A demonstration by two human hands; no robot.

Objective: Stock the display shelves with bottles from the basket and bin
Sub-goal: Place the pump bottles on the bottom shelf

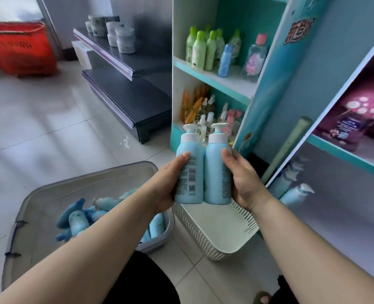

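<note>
Left hand grips left bottle, right hand grips right bottle, sides touching. Keep both upright. Seat flat at shelf front edge.

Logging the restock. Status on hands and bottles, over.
Left hand grips left pump bottle, right hand grips right pump bottle. Both upright, side by side, above white basket. Spare bottles in grey bin. Nothing blocking shelves.

Head-worn view, forward and downward, close.
</note>
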